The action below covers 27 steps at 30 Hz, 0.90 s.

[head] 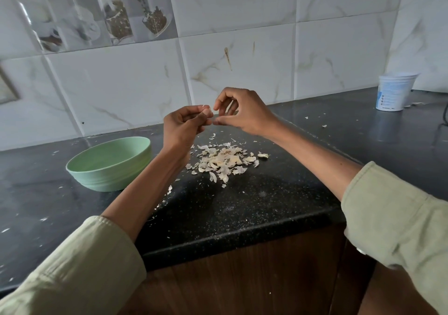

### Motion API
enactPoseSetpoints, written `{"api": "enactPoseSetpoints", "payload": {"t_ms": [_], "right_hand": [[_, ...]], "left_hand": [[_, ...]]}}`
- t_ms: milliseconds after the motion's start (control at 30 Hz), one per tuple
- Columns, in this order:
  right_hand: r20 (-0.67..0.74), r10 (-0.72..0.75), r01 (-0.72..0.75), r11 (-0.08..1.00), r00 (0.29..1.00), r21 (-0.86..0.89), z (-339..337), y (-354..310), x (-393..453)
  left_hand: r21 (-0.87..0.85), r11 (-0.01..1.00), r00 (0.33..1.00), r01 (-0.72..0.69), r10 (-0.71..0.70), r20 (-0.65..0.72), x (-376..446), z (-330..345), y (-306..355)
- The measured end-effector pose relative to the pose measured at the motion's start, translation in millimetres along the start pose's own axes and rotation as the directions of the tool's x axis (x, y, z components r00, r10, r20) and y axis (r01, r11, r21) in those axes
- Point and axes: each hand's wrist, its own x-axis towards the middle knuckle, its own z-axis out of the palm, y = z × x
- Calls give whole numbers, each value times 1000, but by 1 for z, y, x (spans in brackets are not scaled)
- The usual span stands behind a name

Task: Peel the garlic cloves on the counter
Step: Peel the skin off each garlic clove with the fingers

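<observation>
Above the black speckled counter (242, 200), both hands are raised and meet over a heap of papery skins (224, 158); the left hand (184, 123) is curled, pinching a small garlic clove (206, 112) at its fingertips, of which only a pale tip and a wisp of skin show; the right hand (242, 111) has thumb and forefinger drawn together right at that clove, seemingly nipping a flake of peel, though whether it truly holds anything I cannot tell. To my eye the clove is light, small and firm, yet likely slick once bared, so it wants a snug pinch by its sides or blunt root end while the other hand tugs the loose skin from the tip; the skin itself looks dry, brittle and feather-light, apt to tear into scraps and drift. A pale green bowl (109, 167) sits on the counter to the left of the heap; a white tub (394, 91) stands well apart by the tiled wall.
</observation>
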Motion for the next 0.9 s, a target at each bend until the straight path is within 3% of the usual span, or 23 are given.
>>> {"api": "enactPoseSetpoints", "payload": {"t_ms": [167,500,900], "right_hand": [[-67,-33,34,999,997,16,3,-4,1],[-70,-39,40,999,997,12,3,-5,3],[-82,-15,15,1000,996,-7,9,-5,1]], "left_hand": [[39,999,1000,-11,12,-11,2,-1,-4],[42,999,1000,-19,19,-17,2,1,-4],[-55,995,996,84,-82,39,0,3,-1]]}}
